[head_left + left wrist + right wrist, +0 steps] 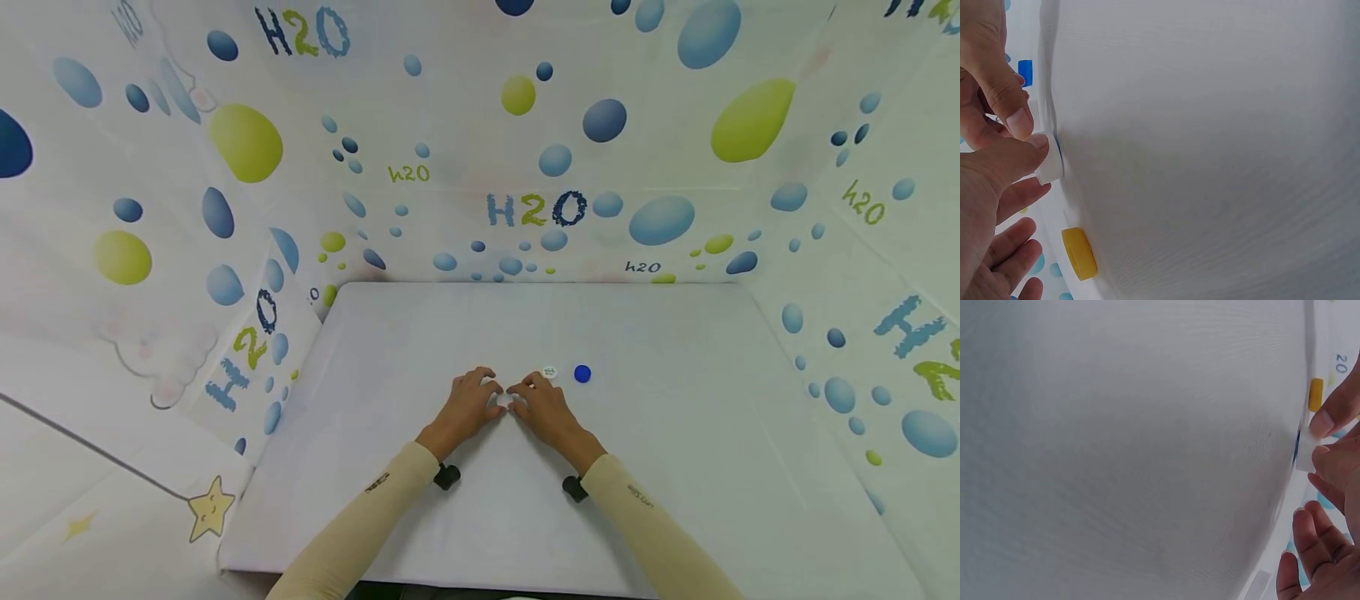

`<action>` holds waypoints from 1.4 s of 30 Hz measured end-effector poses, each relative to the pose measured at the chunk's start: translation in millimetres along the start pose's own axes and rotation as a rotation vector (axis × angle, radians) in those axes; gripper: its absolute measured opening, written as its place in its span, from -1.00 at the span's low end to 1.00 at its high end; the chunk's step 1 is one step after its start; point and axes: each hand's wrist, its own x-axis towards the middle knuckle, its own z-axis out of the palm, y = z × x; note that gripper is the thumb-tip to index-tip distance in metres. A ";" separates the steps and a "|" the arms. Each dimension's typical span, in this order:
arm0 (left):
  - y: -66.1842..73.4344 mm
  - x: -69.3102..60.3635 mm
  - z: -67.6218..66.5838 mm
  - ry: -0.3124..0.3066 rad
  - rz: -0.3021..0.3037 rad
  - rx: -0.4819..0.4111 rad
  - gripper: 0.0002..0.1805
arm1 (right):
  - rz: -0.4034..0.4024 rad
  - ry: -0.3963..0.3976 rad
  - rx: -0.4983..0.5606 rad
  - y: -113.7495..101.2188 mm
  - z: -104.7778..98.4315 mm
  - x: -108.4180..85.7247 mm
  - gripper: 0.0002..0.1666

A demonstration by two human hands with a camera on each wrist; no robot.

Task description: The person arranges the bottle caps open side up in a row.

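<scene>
Over the middle of the table my left hand point(468, 404) and right hand point(545, 410) meet, fingertips nearly together. Between them is a small white piece point(504, 401), also showing as a short pale block point(1052, 164) in the left wrist view. My left thumb and fingers pinch it from one side, my right thumb and fingers from the other. A dark blue edge shows along its base in the right wrist view. Just beyond my right hand lies a white round piece with a printed mark point(550, 372). A blue round disc point(582, 373) lies to its right.
A thick yellow disc point(1079, 253) lies on the table near my left hand, hidden from the head view. White cloth covers the table point(720, 400). Printed fabric walls point(465, 117) stand behind and at both sides. The table's front edge runs below my forearms.
</scene>
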 end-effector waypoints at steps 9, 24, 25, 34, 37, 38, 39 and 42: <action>0.1 -0.4 0.1 0.010 0.004 0.004 -0.67 | 0.030 -0.026 -0.014 -2.2 0.9 -0.7 -0.65; 3.4 4.4 -2.3 -0.031 0.011 0.026 -0.49 | 0.061 -0.017 -0.061 1.7 -7.0 -0.2 -0.59; 4.2 6.0 -2.8 -0.022 0.019 0.024 -0.48 | 0.064 -0.008 -0.070 3.3 -8.2 0.3 -0.59; 20.6 29.3 -7.5 -0.007 0.069 0.048 -0.55 | 0.096 0.059 -0.107 22.7 -30.2 3.2 -0.55; 26.4 37.6 -7.5 -0.009 0.076 0.059 -0.56 | 0.113 0.061 -0.113 29.6 -38.5 3.6 -0.53; 27.9 40.1 -7.1 -0.008 0.077 0.067 -0.56 | 0.119 0.058 -0.111 31.6 -41.0 3.7 -0.52; 29.7 42.5 -7.1 -0.011 0.075 0.066 -0.56 | 0.125 0.052 -0.114 33.8 -43.3 3.9 -0.51; 34.1 49.1 -6.5 -0.023 0.064 0.081 -0.56 | 0.143 0.039 -0.122 39.3 -49.4 4.2 -0.48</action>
